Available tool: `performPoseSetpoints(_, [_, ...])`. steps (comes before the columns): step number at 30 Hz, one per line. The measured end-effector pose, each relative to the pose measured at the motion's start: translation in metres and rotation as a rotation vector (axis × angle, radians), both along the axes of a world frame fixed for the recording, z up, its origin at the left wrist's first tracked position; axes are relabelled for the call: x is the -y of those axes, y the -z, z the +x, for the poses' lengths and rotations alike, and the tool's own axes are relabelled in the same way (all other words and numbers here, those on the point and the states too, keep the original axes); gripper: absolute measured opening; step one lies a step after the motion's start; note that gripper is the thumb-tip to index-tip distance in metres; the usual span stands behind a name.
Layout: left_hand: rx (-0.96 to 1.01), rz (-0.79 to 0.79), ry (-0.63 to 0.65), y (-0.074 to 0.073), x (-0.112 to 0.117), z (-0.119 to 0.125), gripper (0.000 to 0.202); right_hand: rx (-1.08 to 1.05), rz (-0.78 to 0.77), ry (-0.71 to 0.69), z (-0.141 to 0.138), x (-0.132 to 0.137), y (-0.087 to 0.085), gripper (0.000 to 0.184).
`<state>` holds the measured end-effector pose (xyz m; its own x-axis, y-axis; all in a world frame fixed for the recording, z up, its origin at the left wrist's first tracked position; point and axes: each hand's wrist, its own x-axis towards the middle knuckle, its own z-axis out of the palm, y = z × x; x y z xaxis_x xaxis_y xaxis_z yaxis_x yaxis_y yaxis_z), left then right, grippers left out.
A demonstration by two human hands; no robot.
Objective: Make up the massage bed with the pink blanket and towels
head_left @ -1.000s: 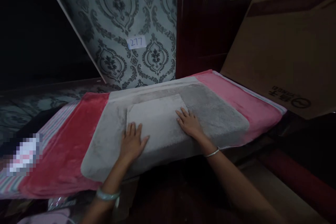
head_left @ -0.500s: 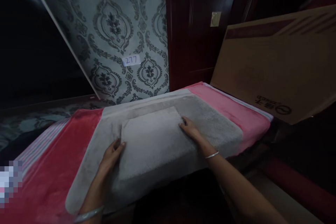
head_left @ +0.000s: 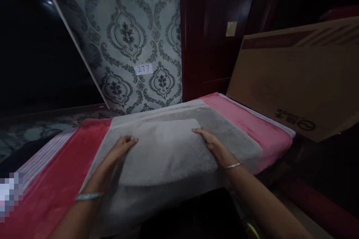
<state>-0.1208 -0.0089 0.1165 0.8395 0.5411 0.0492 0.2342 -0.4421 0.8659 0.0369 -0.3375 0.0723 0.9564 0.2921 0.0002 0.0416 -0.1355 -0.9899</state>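
Note:
A pale grey, fluffy cloth (head_left: 164, 157), perhaps a towel, lies on a larger grey blanket (head_left: 232, 130). At its far left corner my left hand (head_left: 121, 149) pinches the edge between thumb and fingers. My right hand (head_left: 211, 143) holds the far right corner the same way. Between the two hands the cloth's far edge looks slightly raised, and its near part drapes toward me. Each wrist wears a silver bangle.
Red cloth (head_left: 70, 157) and pink cloth (head_left: 238, 119) cover the surface on both sides of the grey blanket. A large cardboard box (head_left: 291, 78) leans at the right. Behind stand a patterned wall (head_left: 129, 41) with a "277" label (head_left: 143, 69) and a dark red door (head_left: 207, 56).
My left hand has moved forward along the cloth's left edge to the far corner. The cloth's far edge has lifted a little, and the view has tilted slightly up.

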Motion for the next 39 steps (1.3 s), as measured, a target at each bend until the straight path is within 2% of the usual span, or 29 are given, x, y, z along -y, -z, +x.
performPoseSetpoints(4, [0.019,0.119,0.161,-0.062,-0.016,0.051,0.043,-0.119,0.364,0.036,-0.042,0.026,-0.026,0.061])
performPoseSetpoints(6, [0.042,0.251,0.251,-0.09,-0.017,0.086,0.044,-0.166,0.503,0.1,-0.069,0.036,-0.028,0.069])
performPoseSetpoints(8, [-0.017,0.473,0.317,-0.104,-0.007,0.121,0.039,-0.229,0.567,0.166,-0.097,0.04,-0.017,0.072])
performPoseSetpoints(9, [-0.079,0.597,0.342,-0.103,0.002,0.136,0.036,-0.267,0.577,0.189,-0.109,0.04,-0.007,0.072])
performPoseSetpoints(10, [-0.154,0.706,0.353,-0.097,0.013,0.149,0.034,-0.314,0.573,0.201,-0.119,0.039,0.006,0.071])
performPoseSetpoints(11, [-0.198,0.75,0.366,-0.086,0.024,0.158,0.035,-0.369,0.559,0.207,-0.128,0.038,0.021,0.069])
performPoseSetpoints(13, [-0.265,0.771,0.396,-0.054,0.047,0.164,0.041,-0.472,0.529,0.195,-0.139,0.04,0.048,0.061])
performPoseSetpoints(15, [-0.297,0.774,0.444,-0.019,0.065,0.157,0.048,-0.533,0.537,0.162,-0.144,0.046,0.067,0.055])
performPoseSetpoints(17, [-0.292,0.787,0.484,0.01,0.078,0.142,0.055,-0.551,0.565,0.118,-0.143,0.054,0.074,0.055])
performPoseSetpoints(19, [-0.246,0.834,0.541,0.032,0.087,0.124,0.06,-0.582,0.57,0.109,-0.138,0.059,0.072,0.061])
performPoseSetpoints(23, [-0.172,0.948,0.731,0.059,0.102,0.099,0.065,-0.602,0.473,0.229,-0.129,0.05,0.068,0.073])
performPoseSetpoints(27, [-0.155,0.952,0.752,0.071,0.108,0.097,0.066,-0.55,0.394,0.3,-0.124,0.038,0.078,0.072])
performPoseSetpoints(32, [-0.197,0.928,0.762,0.063,0.093,0.129,0.067,-0.484,0.338,0.302,-0.123,0.038,0.089,0.07])
performPoseSetpoints(37, [-0.336,0.883,0.606,0.05,0.066,0.164,0.068,-0.492,0.328,0.363,-0.125,0.035,0.087,0.067])
performPoseSetpoints(39, [-0.407,0.861,0.531,0.045,0.065,0.172,0.069,-0.493,0.339,0.362,-0.126,0.033,0.084,0.068])
